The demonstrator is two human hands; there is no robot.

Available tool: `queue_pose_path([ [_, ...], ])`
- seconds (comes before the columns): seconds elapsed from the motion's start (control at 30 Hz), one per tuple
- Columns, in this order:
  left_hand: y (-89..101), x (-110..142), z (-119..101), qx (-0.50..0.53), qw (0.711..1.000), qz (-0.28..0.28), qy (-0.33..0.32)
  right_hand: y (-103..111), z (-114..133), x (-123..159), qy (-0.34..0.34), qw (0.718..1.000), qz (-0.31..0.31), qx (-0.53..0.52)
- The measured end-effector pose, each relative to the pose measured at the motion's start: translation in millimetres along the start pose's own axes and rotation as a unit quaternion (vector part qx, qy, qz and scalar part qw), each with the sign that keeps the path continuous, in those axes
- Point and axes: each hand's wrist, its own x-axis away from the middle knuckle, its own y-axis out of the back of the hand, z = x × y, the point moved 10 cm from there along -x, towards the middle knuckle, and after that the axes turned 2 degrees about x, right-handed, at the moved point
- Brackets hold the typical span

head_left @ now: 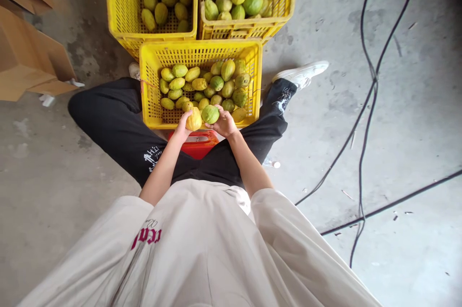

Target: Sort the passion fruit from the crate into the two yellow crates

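My left hand [182, 127] is closed around a yellow oval fruit [194, 119], gripping its left side. Beside it, my right hand [225, 123] holds a green oval fruit [210, 114] with its fingers on the right side. The two fruits are close together above the near rim of a yellow plastic crate [201, 47]. Inside that crate lie several green and yellow fruits [199, 84] of similar shape, some lightly ribbed.
Two more yellow crates stand behind, the left crate [121, 4] and the right crate [249, 23], both with fruit inside. A red plastic object [198, 150] sits between my legs. Cardboard boxes [36, 52] are at left. Black cables [375, 78] cross the concrete floor at right.
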Motion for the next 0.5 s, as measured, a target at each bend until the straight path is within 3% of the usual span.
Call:
queue_pose_path([
  [0.17, 3.4, 6.5, -3.5, -0.023, 0.998, -0.05, -0.005, -1.2, 3.1, 3.1, -0.002, 1.0, -0.014, 0.008],
  [0.5, -0.7, 7.2, 5.1, -0.059, 0.998, -0.012, 0.016, -11.8, 0.4, 8.6, -0.001, 0.997, 0.069, 0.041],
])
